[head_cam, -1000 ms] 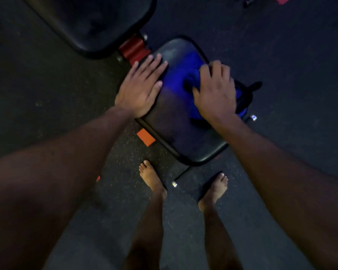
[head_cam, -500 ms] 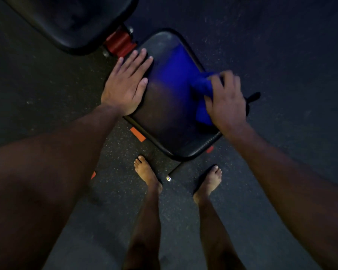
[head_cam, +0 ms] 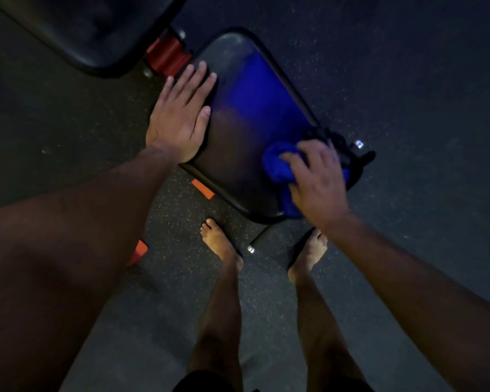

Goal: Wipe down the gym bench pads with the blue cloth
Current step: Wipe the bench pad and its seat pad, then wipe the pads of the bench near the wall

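Note:
The black seat pad (head_cam: 238, 154) of the gym bench lies below me, its far half glowing with a blue reflection. My left hand (head_cam: 180, 117) rests flat on the pad's left edge, fingers straight. My right hand (head_cam: 316, 176) grips the bunched blue cloth (head_cam: 279, 165) at the pad's near right corner, fingers curled over it. Part of the cloth hangs over the pad's edge under my palm. The larger black back pad (head_cam: 91, 29) sits at the upper left.
A red hinge bracket (head_cam: 167, 56) joins the two pads. A black adjustment knob (head_cam: 362, 158) sticks out by my right hand. My bare feet (head_cam: 218, 241) stand on dark speckled rubber floor beside the frame's foot (head_cam: 251, 248). Orange tape marks (head_cam: 203, 188) lie on the floor.
My right hand has dragged the blue cloth from the middle of the seat pad toward its near right corner. My left hand has stayed flat on the left edge.

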{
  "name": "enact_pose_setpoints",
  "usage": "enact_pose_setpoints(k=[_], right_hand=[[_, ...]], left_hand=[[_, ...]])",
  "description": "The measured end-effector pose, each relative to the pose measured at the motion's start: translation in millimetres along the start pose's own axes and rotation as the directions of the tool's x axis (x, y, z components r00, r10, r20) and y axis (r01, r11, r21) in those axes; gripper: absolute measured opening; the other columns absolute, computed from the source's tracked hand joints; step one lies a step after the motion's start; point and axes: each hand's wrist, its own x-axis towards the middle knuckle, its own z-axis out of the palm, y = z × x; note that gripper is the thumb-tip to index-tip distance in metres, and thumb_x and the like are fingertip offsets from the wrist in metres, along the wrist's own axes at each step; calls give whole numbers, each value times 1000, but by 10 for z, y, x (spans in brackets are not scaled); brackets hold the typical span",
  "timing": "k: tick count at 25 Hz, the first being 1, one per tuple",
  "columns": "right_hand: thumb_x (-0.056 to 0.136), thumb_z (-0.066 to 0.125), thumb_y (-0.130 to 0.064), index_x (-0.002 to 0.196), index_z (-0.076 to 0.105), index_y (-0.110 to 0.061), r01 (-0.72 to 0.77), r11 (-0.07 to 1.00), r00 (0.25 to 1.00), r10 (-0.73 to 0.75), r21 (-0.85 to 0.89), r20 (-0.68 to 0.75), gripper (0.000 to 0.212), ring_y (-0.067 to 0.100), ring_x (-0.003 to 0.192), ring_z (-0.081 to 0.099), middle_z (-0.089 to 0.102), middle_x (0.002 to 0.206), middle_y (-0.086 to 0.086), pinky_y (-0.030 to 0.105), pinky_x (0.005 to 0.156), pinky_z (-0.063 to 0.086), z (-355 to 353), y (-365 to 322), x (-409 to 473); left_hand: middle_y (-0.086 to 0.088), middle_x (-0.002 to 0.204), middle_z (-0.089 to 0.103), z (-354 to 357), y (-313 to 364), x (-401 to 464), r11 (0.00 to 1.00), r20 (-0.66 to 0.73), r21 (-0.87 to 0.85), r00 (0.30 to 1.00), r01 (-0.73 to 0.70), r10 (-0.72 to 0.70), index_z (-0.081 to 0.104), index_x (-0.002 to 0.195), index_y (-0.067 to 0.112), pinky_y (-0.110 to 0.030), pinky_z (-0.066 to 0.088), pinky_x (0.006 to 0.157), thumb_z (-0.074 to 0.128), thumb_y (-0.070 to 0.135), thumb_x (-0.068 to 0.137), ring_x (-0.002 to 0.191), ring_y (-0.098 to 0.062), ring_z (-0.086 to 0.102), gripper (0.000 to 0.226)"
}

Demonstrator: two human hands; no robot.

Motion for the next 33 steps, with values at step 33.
enact_pose_setpoints(k=[33], right_hand=[[95,59,-20,122,55,-29,114,877,915,-275,467,294,29,13,105,58,57,112,-3,41,97,46,-4408,-1181,-924]], left_hand=[[3,164,29,-3541,3201,-2146,745,-108,-666,985,31,-138,28,157,22,-28,20,126,76,31,90,153,-9,25,83]])
